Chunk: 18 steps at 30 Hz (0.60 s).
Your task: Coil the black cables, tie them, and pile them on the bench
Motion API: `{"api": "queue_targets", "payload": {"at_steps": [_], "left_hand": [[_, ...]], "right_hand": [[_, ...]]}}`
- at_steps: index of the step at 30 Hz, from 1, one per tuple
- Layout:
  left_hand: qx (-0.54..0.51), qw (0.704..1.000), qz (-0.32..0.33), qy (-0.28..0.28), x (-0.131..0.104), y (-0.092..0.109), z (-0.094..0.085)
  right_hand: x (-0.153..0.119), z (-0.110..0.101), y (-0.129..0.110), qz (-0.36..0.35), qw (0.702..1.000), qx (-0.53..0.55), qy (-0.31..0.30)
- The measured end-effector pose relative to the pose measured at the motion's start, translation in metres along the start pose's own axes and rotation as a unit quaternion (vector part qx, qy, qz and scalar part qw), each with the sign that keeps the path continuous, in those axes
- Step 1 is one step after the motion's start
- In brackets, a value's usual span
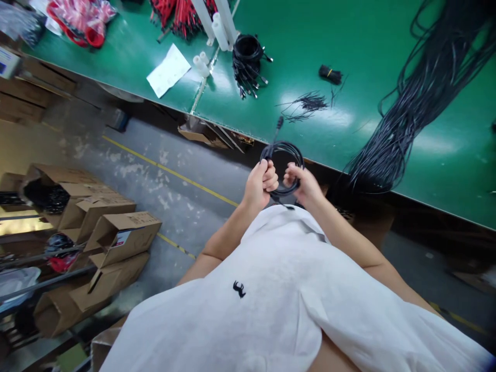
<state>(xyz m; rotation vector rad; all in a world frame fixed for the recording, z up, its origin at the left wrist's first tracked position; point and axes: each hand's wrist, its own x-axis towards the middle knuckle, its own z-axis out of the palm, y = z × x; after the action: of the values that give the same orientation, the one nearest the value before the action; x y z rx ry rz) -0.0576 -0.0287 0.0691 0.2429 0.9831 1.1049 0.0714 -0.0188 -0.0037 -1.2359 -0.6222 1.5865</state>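
Holds coiled black cable [287, 191] in front of the workbench's [360, 103] near edge. Clamps left hand [262, 181] on the coil's left side, fingers curled tight; sets right hand [303, 182] against the right side, fingers bent inward, with firmness of grip unclear. Has hands apart, ring between. Points plug end [279, 123] toward the workbench. Note, just beyond near edge, loose thin black ties [310, 103]; farther back, a yellow-banded black bundle [330, 74]. See, left of these, bunched cables with metal plugs [246, 64]; to the right, a heap of long black cables [406, 124] reaching near edge.
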Motion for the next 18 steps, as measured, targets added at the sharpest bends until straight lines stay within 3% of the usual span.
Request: {"api": "queue_targets", "payload": {"at_steps": [1,2,4,5,7,9,11,14,18], "left_hand": [[0.0,0.998,-0.055,-0.015,0.0,0.008,-0.004],[0.003,0.994,-0.103,-0.026,0.0,0.013,-0.008],[0.025,0.983,-0.178,-0.049,0.001,0.019,-0.015],[0.044,0.976,-0.202,-0.066,0.002,0.019,-0.018],[0.092,0.96,-0.237,-0.115,0.002,0.019,-0.022],[0.126,0.947,-0.244,-0.168,0.0,0.021,-0.026],[0.142,0.941,-0.221,-0.213,-0.002,0.025,-0.033],[0.18,0.927,-0.185,-0.271,-0.005,0.03,-0.049],[0.191,0.903,-0.203,-0.327,-0.007,0.026,-0.065]], "right_hand": [[-0.001,-0.011,-0.011,-0.077,0.992,-0.096,0.02],[-0.001,-0.02,-0.025,-0.168,0.965,-0.196,0.045],[-0.002,-0.03,-0.055,-0.324,0.865,-0.382,0.038],[-0.002,-0.031,-0.068,-0.365,0.811,-0.457,-0.017],[-0.001,-0.025,-0.083,-0.367,0.724,-0.55,-0.199],[0.002,-0.017,-0.086,-0.311,0.675,-0.573,-0.344],[0.004,-0.013,-0.079,-0.271,0.674,-0.576,-0.374],[0.002,-0.016,-0.064,-0.27,0.698,-0.567,-0.345],[-0.005,-0.017,-0.048,-0.267,0.733,-0.52,-0.348]]}}
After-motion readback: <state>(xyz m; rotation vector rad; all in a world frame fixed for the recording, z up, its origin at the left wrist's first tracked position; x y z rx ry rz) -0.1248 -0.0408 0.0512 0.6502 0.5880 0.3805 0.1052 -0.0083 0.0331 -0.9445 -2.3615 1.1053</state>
